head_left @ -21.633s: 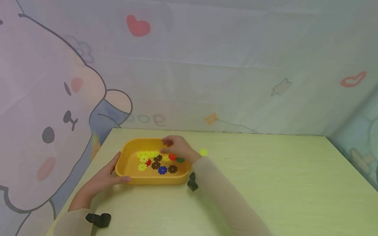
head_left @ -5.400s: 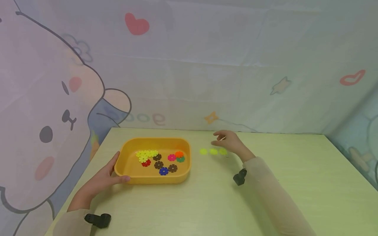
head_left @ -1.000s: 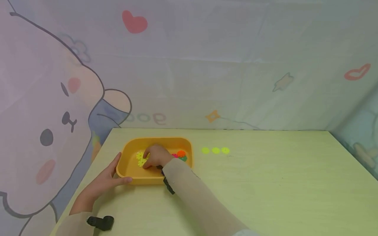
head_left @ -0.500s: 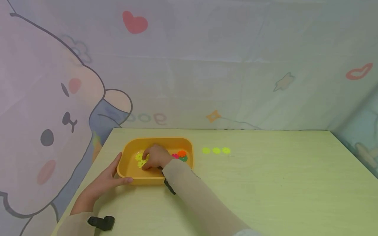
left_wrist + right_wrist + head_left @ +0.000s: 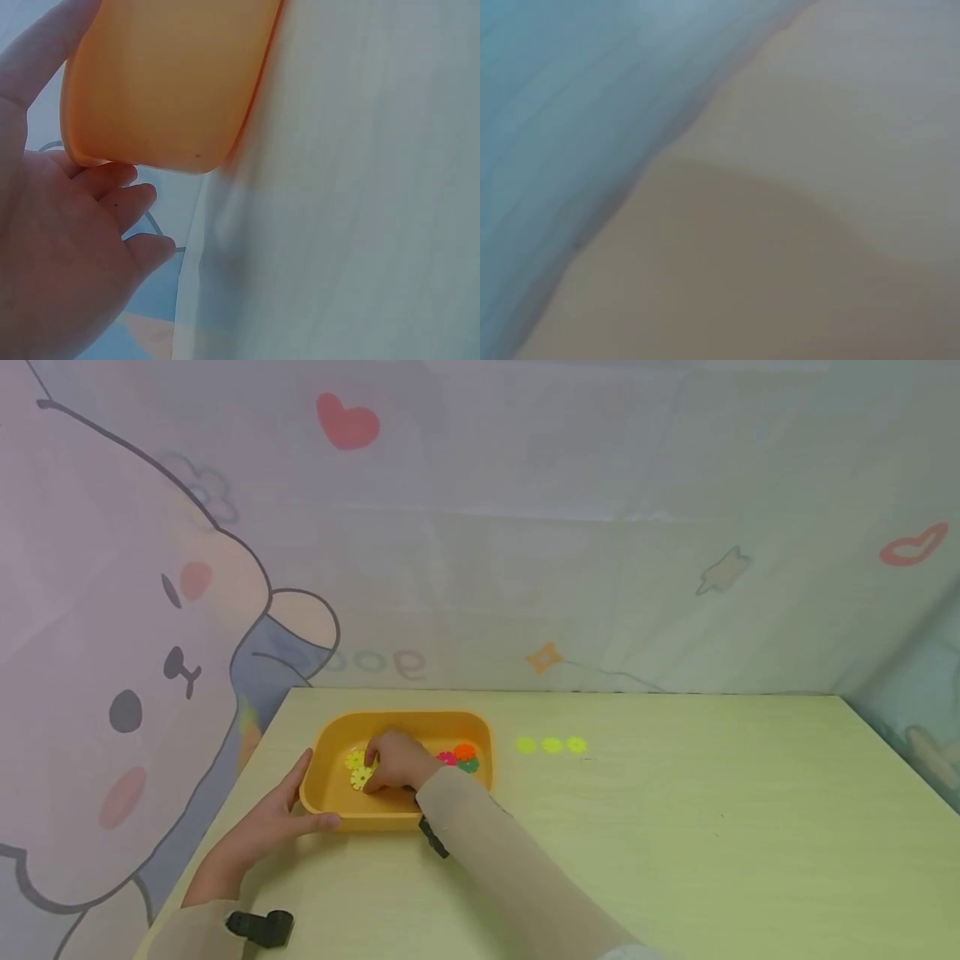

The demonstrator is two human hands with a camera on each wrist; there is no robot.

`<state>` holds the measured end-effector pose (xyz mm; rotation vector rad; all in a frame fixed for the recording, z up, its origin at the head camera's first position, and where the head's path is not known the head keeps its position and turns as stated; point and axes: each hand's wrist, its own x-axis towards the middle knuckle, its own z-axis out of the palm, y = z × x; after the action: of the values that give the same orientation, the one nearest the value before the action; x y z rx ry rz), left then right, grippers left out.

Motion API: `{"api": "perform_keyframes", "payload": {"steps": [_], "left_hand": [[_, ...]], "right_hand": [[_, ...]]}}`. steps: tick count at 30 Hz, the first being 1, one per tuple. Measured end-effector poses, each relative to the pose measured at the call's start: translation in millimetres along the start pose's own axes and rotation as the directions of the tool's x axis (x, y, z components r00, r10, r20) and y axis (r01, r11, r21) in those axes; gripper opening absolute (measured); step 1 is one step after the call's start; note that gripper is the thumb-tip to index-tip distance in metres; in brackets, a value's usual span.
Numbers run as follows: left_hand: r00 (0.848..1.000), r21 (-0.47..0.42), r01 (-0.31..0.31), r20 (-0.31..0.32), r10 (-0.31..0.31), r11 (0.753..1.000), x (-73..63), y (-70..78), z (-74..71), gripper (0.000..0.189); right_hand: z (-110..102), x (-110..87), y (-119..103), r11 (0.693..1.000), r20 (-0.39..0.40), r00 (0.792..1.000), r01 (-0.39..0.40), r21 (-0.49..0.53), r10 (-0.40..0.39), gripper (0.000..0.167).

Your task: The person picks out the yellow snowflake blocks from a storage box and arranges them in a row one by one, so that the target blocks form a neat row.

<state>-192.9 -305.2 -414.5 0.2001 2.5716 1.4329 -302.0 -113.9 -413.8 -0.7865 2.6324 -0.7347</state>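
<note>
A yellow plastic tray (image 5: pixel 375 822) stands at the table's left side. My left hand (image 5: pixel 266 818) holds its near left corner, thumb along the front wall and fingers on the left side; the left wrist view shows fingers (image 5: pixel 131 202) at the tray's wall (image 5: pixel 172 82). My right hand (image 5: pixel 401 760) reaches down inside with bent fingers among yellow snowflake discs (image 5: pixel 362 778). Yellow shows between thumb and index finger, but I cannot tell whether they pinch a disc. Right of that hand lie a pink disc (image 5: pixel 447 758), an orange disc (image 5: pixel 465 751) and a green disc (image 5: pixel 468 765).
Three yellow discs (image 5: pixel 552 745) lie in a row on the pale table (image 5: pixel 675 827), right of the tray. A printed cloth (image 5: pixel 600 527) hangs behind the table. Black wrist cameras (image 5: pixel 261 929) sit on the sleeves. Mostly blurred sleeve (image 5: pixel 742 247) fills the right wrist view.
The yellow discs on the table went from one to three since the oldest frame. My right hand moved from that row back into the tray and has barely shifted this last second.
</note>
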Motion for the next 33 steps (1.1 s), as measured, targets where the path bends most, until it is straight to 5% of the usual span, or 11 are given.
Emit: {"api": "perform_keyframes", "payload": {"steps": [9,16,33], "left_hand": [[1.000,0.012,-0.030,-0.008,0.030,0.999,0.3,-1.5,0.8,0.109],[1.000,0.017,-0.028,-0.007,0.028,0.999,-0.2,-1.3,-0.1,0.109],[1.000,0.014,0.012,-0.006,-0.012,1.000,-0.6,2.7,0.4,0.109]], "right_hand": [[2.5,2.3,2.1,0.999,0.013,0.999,0.051,-0.004,-0.050,0.038],[3.2,2.8,-0.3,0.983,0.044,0.992,0.124,-0.135,-0.119,0.036],[-0.3,-0.4,-2.6,0.998,0.061,0.998,0.026,-0.064,-0.022,0.035]]}}
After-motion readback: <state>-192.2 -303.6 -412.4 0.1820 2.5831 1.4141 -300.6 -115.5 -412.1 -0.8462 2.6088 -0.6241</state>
